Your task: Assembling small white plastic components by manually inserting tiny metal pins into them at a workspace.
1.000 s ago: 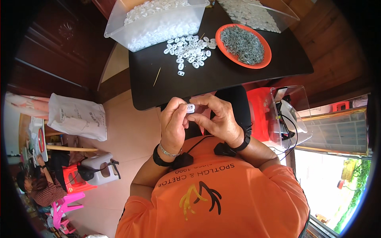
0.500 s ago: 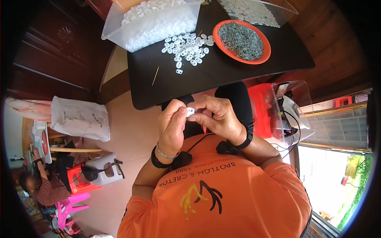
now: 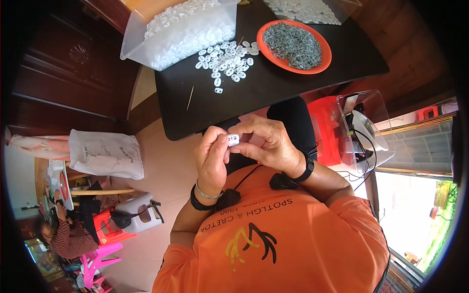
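Both hands pinch one small white plastic piece (image 3: 233, 140): left hand (image 3: 211, 158) grip closed on it, right hand (image 3: 271, 144) grip apparently fitting something in; next calls for steady pressing.

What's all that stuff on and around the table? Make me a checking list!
Surface: black table, partly bare.
Job's things: small white piece, pinched between both hands.
Clutter: loose white pieces; clear tub of white pieces; orange dish of grey bits; thin stick.
Hands: left hand and right hand, fingers closed on the piece.
Cables: black cord over orange shirt.
Surroundings: white bag, pink stool, another person seated.
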`<state>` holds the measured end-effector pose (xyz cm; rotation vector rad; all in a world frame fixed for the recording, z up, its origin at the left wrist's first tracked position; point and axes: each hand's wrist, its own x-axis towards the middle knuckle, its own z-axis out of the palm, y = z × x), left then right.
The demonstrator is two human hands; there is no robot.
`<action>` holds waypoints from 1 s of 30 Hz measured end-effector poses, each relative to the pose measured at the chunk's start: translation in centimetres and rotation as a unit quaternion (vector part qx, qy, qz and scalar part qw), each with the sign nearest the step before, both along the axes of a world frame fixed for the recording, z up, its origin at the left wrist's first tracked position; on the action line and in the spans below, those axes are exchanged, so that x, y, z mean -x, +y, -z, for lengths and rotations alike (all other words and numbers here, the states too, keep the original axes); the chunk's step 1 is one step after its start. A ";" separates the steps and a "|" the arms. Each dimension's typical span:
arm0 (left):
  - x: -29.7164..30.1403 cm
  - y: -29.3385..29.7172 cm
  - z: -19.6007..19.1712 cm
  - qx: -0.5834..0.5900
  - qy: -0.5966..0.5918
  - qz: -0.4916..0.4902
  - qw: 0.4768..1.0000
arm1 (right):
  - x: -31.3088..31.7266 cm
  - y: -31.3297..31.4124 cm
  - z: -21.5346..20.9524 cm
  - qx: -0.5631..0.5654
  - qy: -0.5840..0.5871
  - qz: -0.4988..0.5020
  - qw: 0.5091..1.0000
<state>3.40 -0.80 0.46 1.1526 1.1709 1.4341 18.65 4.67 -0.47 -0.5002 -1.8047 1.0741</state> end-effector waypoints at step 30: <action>1.7 0.9 1.6 -0.007 0.002 -0.009 1.000 | -8.8 22.9 -18.2 -0.450 -0.271 0.512 0.680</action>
